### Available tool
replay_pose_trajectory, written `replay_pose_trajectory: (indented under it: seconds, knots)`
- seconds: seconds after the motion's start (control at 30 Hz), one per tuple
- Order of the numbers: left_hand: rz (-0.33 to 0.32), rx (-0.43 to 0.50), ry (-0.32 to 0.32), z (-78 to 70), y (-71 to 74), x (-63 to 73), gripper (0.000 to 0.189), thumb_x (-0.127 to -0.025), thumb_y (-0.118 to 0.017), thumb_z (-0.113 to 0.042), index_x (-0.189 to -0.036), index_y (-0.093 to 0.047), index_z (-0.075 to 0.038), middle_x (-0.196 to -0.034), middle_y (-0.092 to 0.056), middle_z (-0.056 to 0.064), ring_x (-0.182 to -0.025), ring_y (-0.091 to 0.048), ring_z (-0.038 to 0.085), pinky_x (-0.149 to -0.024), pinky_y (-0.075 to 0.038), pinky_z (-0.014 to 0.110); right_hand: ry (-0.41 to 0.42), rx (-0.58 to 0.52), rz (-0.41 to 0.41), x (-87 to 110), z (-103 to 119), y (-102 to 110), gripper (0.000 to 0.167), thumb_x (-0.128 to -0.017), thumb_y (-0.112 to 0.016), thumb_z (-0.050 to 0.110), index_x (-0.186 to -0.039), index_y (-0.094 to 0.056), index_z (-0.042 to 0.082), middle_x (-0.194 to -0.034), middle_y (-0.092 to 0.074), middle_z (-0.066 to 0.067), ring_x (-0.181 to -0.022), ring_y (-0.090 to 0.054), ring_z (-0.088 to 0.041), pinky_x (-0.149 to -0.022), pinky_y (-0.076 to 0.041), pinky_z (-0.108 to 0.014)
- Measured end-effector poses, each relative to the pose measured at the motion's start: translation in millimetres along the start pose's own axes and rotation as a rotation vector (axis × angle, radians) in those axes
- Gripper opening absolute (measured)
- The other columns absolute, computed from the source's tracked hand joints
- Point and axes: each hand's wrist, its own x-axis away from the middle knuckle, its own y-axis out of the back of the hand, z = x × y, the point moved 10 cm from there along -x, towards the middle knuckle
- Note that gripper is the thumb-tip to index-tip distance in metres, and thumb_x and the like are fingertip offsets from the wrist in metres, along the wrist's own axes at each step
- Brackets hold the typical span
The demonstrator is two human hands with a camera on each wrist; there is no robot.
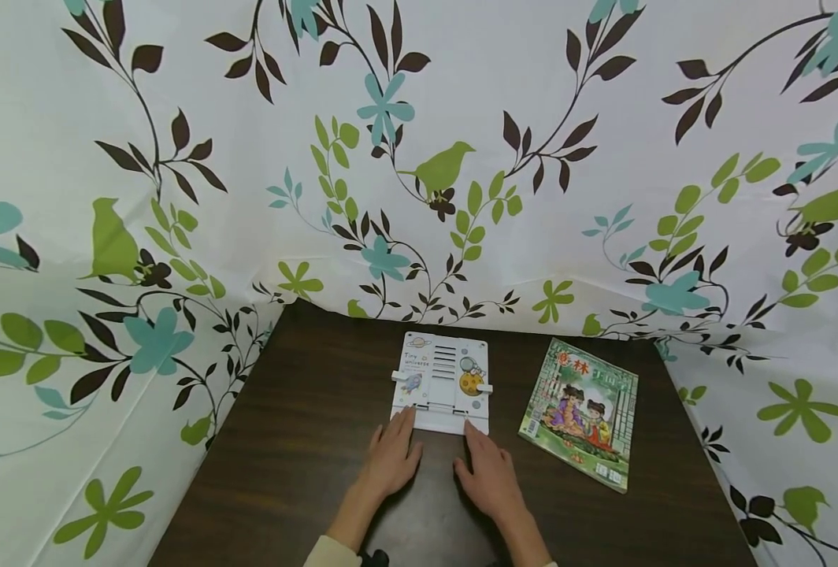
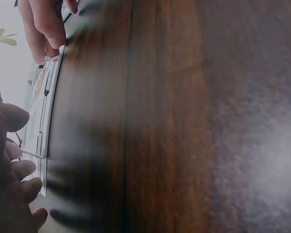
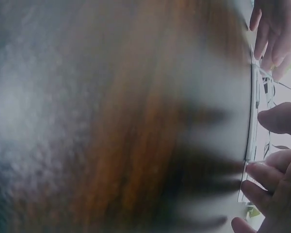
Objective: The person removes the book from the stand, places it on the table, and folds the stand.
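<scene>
A white folding book stand [image 1: 442, 382] with space drawings and the words "Tiny universe" lies flat on the dark table. Fingertips of my left hand [image 1: 392, 457] rest at its front left corner, the fingers straight. On the other side, my right hand [image 1: 491, 476] has its extended fingers at the front right corner. Both thumbs point inward, apart from each other. In the left wrist view the stand's front edge [image 2: 49, 107] runs between the two hands; the right wrist view shows that same thin edge [image 3: 254, 111] beside my fingers.
A green illustrated magazine [image 1: 582, 417] lies tilted to the right of the stand. Dark wood tabletop [image 1: 305, 394] surrounds both. A white cloth [image 1: 447, 260] printed with leaves, birds and flowers hangs behind the table and along its sides.
</scene>
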Motion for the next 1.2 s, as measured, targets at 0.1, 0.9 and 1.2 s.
replay_pose_trajectory:
  seconds: [0.1,0.9,1.2]
  knots:
    - [0.011,-0.012,0.004,0.0,0.6,0.0,0.068,-0.108,-0.061,-0.027,-0.167,-0.035,-0.004,-0.167,-0.047,0.02,-0.156,-0.044,0.041,-0.124,-0.031,0.068,-0.009,-0.004,0.001,1.2,0.3,-0.5,0.072,-0.104,-0.07,0.029,-0.167,-0.041,0.01,-0.163,-0.054,-0.012,-0.148,-0.053,-0.035,-0.11,-0.041,-0.068]
    - [-0.026,-0.064,-0.083,-7.8,-1.0,3.4,0.072,-0.104,-0.067,-0.026,-0.164,-0.038,0.001,-0.166,-0.048,0.021,-0.152,-0.047,0.044,-0.118,-0.037,0.069,-0.102,0.04,-0.044,-4.6,-0.6,2.2,0.072,-0.104,-0.069,0.034,-0.167,-0.041,0.015,-0.161,-0.056,-0.009,-0.145,-0.051,-0.038,-0.113,-0.029,-0.079]
    - [0.012,-0.013,-0.032,6.4,-19.9,-1.7,0.081,-0.102,-0.067,-0.028,-0.169,-0.029,-0.003,-0.172,-0.038,0.02,-0.159,-0.034,0.043,-0.126,-0.027,0.067,-0.116,0.03,-0.005,-10.9,3.0,0.2,0.071,-0.105,-0.068,0.035,-0.167,-0.041,0.012,-0.158,-0.055,-0.015,-0.146,-0.048,-0.044,-0.11,-0.029,-0.084]
